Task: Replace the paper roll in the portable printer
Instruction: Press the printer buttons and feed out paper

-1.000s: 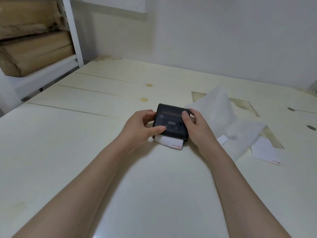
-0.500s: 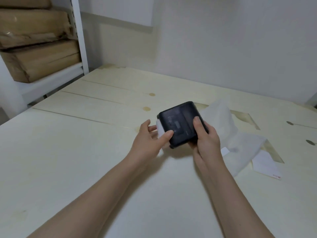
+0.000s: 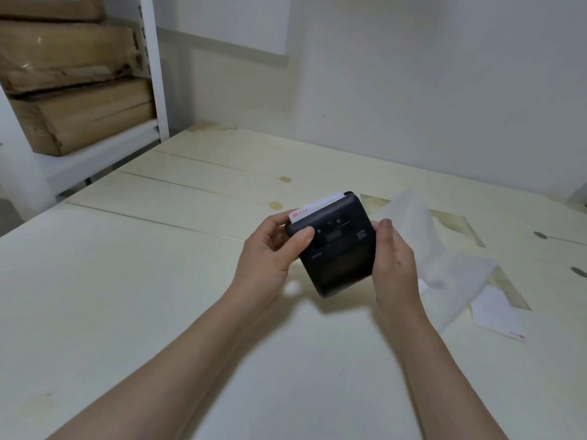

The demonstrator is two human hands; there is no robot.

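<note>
A small black portable printer (image 3: 340, 246) is held above the table between both hands, its face with the buttons and small display turned toward me. A strip of white paper (image 3: 317, 206) with a red logo sticks out of its far top edge. My left hand (image 3: 270, 258) grips the printer's left side, thumb on the top face near the paper. My right hand (image 3: 395, 265) holds the right side, fingers behind it.
A crumpled white tissue-like wrapper (image 3: 425, 249) lies on the pale wooden table (image 3: 158, 281) right of the printer. A loose white paper slip (image 3: 498, 315) with a red mark lies beyond it. Brown cardboard parcels (image 3: 73, 90) sit on a white shelf at the far left.
The printer was lifted off the table and turned around, so the paper strip that pointed toward me now points away. Both hands kept hold of it.
</note>
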